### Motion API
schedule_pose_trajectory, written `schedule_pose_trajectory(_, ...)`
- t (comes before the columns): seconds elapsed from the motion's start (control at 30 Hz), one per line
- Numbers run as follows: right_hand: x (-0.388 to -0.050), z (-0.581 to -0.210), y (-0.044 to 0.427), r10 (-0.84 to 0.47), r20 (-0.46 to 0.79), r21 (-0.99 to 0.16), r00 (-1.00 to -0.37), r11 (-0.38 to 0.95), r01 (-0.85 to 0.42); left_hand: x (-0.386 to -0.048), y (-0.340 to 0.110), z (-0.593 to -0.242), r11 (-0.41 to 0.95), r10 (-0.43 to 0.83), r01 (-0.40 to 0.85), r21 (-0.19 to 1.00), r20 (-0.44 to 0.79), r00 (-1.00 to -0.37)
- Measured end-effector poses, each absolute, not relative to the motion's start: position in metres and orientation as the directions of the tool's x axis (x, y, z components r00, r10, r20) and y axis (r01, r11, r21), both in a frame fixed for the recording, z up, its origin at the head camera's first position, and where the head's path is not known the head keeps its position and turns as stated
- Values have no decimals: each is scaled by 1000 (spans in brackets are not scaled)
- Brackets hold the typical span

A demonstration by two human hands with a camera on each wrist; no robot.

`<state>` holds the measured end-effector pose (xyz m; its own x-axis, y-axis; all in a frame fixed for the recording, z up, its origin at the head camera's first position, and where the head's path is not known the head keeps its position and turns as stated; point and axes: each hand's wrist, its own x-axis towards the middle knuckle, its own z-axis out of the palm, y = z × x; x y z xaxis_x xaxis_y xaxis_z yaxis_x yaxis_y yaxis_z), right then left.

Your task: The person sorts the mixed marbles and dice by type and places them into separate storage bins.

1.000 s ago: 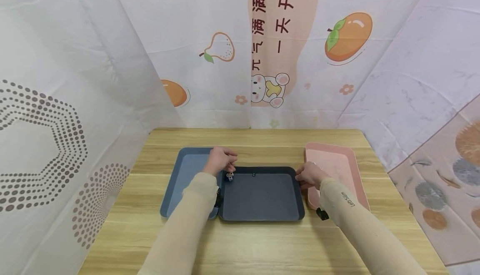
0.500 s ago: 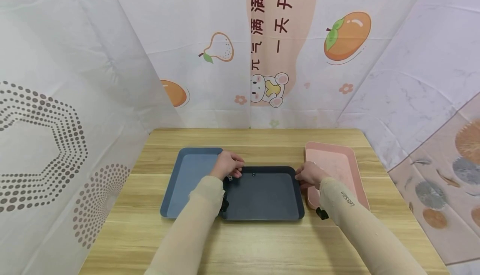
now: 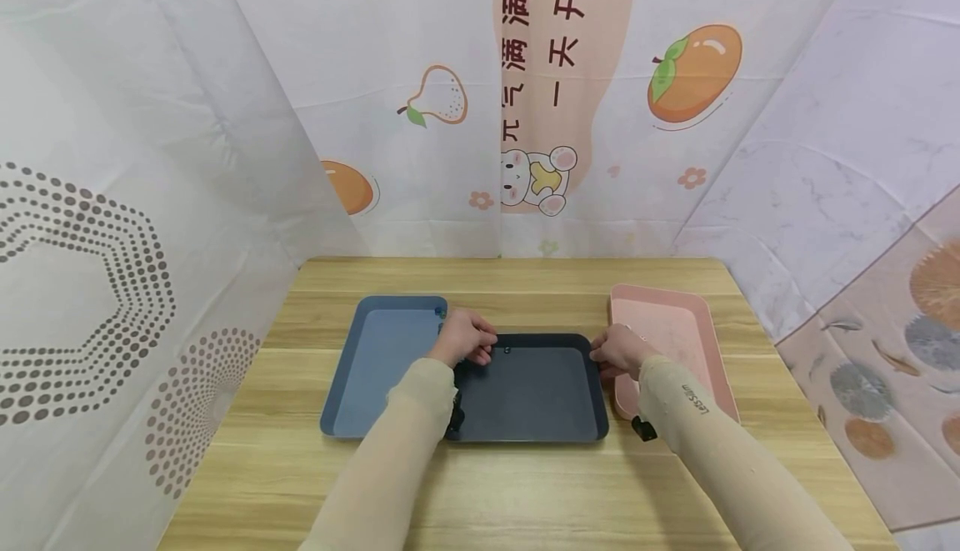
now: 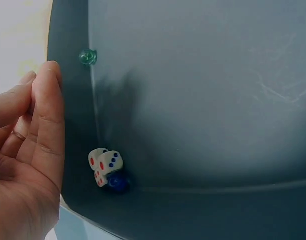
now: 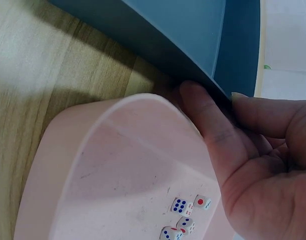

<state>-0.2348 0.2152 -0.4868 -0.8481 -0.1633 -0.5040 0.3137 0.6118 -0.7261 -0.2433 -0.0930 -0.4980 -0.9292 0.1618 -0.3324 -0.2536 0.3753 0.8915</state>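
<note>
My left hand hovers over the far-left part of the dark grey tray. Its fingers are nearly straight, thumb tip near the index finger, and nothing shows between them. In the left wrist view, a green translucent bead lies by the tray's wall, ahead of the fingertips. White dice are bunched in the tray's corner against a dark blue bead. My right hand pinches the dark tray's far-right rim; in the right wrist view, the thumb and index finger touch its wall.
A blue tray stands on the left, with small dark bits in its far corner. On the right is a pink tray, holding several white dice. All rest on a wooden table before a printed curtain.
My left hand has moved right, away from the dark tray's far-left corner and along its far edge, uncovering the blue tray's far-right corner. The right hand stays on the rim.
</note>
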Motion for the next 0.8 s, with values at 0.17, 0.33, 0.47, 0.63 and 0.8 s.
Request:
schedule_pose_trajectory(0.17,-234,-487,215,-164,-503,-723,-849,618,309,-242,-91,-501,387,152,-273,881,-353,-923)
schedule_pose_trajectory(0.33,-234,-486,215,-163,-505,-717,-848,625,307,-240,-88,-501,396,146,-291,871,-373,-916)
schedule_pose_trajectory(0.47,-234,-486,215,-161,-503,-716,-849,628,305,-240,-85,-501,398,149,-294,869,-377,-914)
schedule_pose_trajectory(0.63,-234,-486,215,-164,-503,-717,-849,628,303,-239,-82,-504,394,157,-300,869,-385,-910)
schedule_pose_trajectory(0.8,-234,-486,215,-166,-498,-717,-851,631,297,-239,-77,-511,397,164,-300,867,-389,-907)
